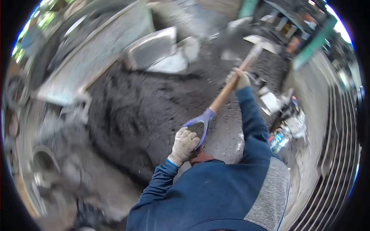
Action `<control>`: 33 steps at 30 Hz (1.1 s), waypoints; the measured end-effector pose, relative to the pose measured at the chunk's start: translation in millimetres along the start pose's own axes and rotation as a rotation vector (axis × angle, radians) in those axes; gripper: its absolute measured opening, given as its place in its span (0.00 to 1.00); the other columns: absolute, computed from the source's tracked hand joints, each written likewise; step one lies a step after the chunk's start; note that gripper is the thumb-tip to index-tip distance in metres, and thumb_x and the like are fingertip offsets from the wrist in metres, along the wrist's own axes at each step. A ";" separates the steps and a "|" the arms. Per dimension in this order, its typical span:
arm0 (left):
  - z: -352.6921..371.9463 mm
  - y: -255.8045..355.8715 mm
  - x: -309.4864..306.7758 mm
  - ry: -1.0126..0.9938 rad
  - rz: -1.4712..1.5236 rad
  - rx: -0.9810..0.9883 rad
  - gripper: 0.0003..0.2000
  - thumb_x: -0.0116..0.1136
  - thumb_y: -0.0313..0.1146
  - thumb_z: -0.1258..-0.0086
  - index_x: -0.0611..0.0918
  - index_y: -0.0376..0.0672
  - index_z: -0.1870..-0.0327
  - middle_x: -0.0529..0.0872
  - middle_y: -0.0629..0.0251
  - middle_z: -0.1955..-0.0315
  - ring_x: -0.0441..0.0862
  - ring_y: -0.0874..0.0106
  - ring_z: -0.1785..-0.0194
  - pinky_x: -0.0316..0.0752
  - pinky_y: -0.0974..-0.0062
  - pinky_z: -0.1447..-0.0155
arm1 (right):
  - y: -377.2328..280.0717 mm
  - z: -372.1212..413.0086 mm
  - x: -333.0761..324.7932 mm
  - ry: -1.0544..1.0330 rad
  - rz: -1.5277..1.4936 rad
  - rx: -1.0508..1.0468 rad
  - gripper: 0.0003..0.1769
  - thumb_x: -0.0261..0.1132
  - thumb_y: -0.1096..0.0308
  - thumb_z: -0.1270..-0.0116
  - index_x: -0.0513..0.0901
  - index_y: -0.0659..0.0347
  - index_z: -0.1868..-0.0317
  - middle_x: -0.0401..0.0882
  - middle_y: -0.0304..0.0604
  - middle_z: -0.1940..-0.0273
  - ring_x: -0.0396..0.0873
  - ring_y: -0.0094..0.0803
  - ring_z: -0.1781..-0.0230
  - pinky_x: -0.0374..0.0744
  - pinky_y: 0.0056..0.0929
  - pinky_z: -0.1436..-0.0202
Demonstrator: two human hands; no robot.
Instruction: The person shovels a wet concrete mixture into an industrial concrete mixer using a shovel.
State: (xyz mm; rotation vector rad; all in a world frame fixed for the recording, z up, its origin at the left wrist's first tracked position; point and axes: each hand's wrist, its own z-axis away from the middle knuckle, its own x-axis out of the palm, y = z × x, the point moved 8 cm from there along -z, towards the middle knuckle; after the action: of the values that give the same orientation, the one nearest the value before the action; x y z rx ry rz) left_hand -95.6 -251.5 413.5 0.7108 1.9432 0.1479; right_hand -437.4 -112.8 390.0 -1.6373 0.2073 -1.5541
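A shovel with a wooden shaft and a purple D-shaped grip slants across the middle of the head view. My left hand, in a whitish knit glove, is closed around the D-grip near my body. Farther up, my right hand wraps the wooden shaft, also gloved, with that arm stretched out. The shovel's pale metal blade is at the far end, over dark ground at the upper right. A broad mound of dark, sand-like material lies beneath and left of the shaft.
A long grey board leans at the upper left, beside a tilted tray-like piece. A plastic bottle and litter lie by my right arm. A ribbed wall or shutter runs down the right side.
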 end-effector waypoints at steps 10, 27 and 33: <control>351.4 60.5 -102.1 0.484 0.470 -0.908 0.19 0.69 0.32 0.56 0.82 0.35 0.61 0.83 0.59 0.64 0.81 0.64 0.58 0.75 0.69 0.50 | 297.0 196.6 46.8 0.053 -0.124 0.635 0.08 0.64 0.65 0.38 0.72 0.52 0.71 0.70 0.35 0.74 0.72 0.37 0.69 0.73 0.45 0.51; 564.0 420.2 147.6 2.619 0.812 -1.706 0.16 0.63 0.47 0.32 0.73 0.51 0.76 0.69 0.74 0.82 0.66 0.79 0.80 0.61 0.74 0.76 | 559.5 435.2 11.9 -0.308 0.716 1.297 0.07 0.61 0.64 0.33 0.72 0.53 0.66 0.74 0.40 0.73 0.76 0.41 0.75 0.79 0.47 0.64; 501.2 645.4 348.5 3.020 0.831 -1.998 0.31 0.55 0.62 0.36 0.79 0.40 0.49 0.83 0.61 0.55 0.79 0.61 0.48 0.71 0.57 0.41 | 635.6 656.9 -243.9 -0.177 0.979 1.583 0.02 0.62 0.67 0.32 0.78 0.53 0.62 0.80 0.44 0.73 0.81 0.42 0.77 0.80 0.49 0.76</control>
State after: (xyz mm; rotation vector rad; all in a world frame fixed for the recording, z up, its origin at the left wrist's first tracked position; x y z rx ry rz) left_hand 493.1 363.6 159.7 0.5047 -0.1679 -1.6867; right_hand 355.5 -60.4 -123.3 -0.2277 -0.2637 -0.3991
